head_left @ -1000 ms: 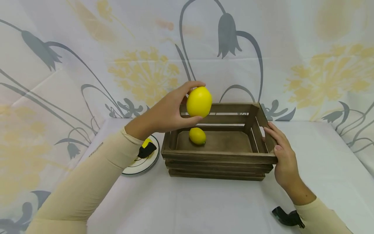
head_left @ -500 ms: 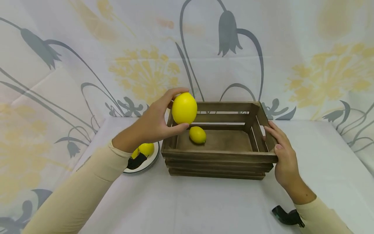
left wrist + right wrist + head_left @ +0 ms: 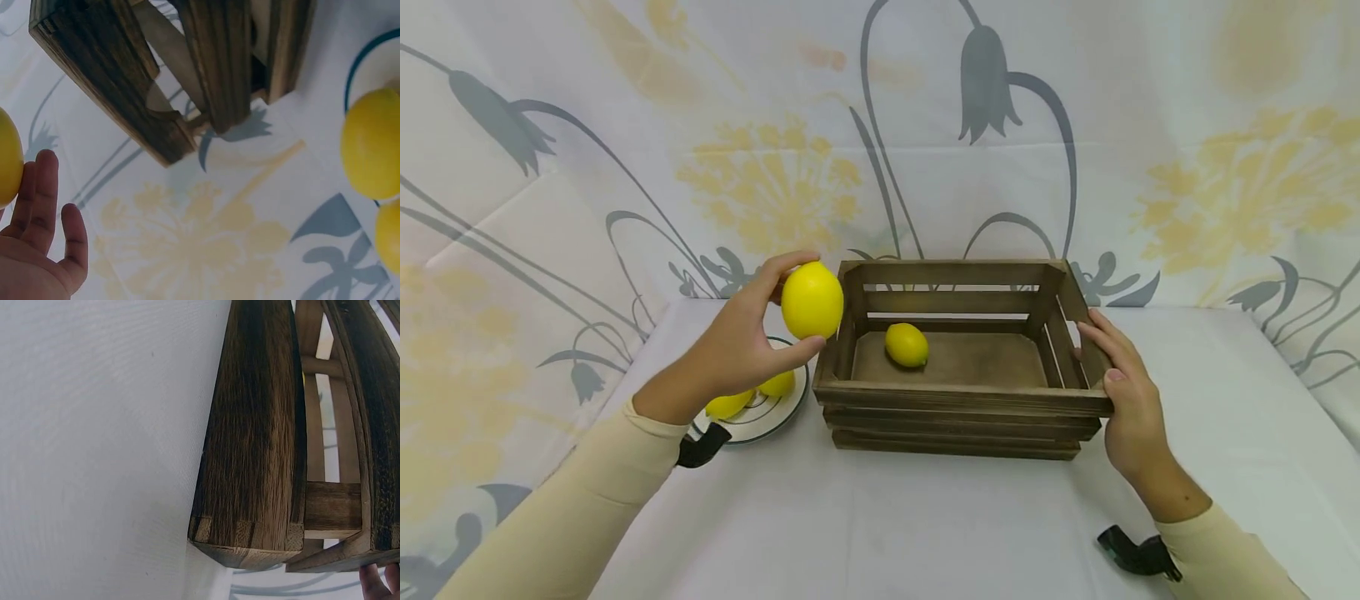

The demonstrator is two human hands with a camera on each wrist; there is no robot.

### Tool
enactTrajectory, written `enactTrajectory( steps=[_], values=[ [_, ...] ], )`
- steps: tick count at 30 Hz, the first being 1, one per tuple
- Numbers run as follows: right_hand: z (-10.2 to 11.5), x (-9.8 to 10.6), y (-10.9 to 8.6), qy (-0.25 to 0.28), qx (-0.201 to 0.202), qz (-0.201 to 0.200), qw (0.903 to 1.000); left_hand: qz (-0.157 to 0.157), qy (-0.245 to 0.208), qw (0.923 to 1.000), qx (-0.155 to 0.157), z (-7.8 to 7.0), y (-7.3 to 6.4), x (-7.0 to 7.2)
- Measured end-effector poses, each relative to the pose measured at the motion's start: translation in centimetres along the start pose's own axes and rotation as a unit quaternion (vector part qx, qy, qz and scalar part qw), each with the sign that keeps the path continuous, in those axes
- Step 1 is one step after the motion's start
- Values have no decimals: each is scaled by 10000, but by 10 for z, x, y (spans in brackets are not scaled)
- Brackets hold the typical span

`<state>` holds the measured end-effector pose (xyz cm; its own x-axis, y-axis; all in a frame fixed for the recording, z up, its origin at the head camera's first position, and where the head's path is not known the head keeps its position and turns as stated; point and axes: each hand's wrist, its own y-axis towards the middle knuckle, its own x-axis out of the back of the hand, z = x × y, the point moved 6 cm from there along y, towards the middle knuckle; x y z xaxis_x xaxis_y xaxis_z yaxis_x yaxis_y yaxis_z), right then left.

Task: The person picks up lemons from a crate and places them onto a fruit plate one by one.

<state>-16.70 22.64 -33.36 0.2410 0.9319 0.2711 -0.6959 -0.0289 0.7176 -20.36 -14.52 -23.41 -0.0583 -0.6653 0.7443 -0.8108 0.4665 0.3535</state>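
My left hand pinches a large yellow lemon between thumb and fingers, in the air just left of a brown slatted wooden crate. At the left edge of the left wrist view, part of that lemon shows beside my fingers. A smaller lemon lies inside the crate, toward its left end. With fingers over the crate's right end wall and thumb near the front corner, my right hand grips the crate. Only its fingertips show in the right wrist view, against the wood.
Left of the crate, partly behind my left hand, a white plate with a dark rim holds yellow lemons. A white cloth covers the table. Flower-patterned fabric hangs behind. Black wrist mounts sit by both sleeves.
My left hand has moved left and down from above the crate's left part to beside it, still holding the large lemon. The plate's lemons show more. My right hand has stayed put.
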Motion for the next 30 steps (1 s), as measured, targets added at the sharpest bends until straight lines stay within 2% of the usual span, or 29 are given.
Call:
enactTrajectory(
  steps=[5, 10, 19, 22, 25, 30],
  values=[
    [0, 0, -1, -16, 18, 13, 10000, -180, 191, 9993, 278, 17, -14, 7],
    [-1, 0, -1, 77, 32, -19, 10000, -245, 115, 9967, 761, 37, -28, 15],
    [2, 0, 1, 12, 16, 1, 10000, -209, 343, 9858, 1628, 74, -56, 27],
    [3, 0, 1, -25, 1, -18, 10000, -176, 273, 9814, 1892, 85, -63, 30],
    [3, -1, 0, -42, 26, -21, 10000, -110, 239, 9786, 2043, 96, -70, 31],
    [4, -1, 0, 10, 27, -47, 10000, -50, 403, 9779, 2049, 112, -80, 32]
  ],
)
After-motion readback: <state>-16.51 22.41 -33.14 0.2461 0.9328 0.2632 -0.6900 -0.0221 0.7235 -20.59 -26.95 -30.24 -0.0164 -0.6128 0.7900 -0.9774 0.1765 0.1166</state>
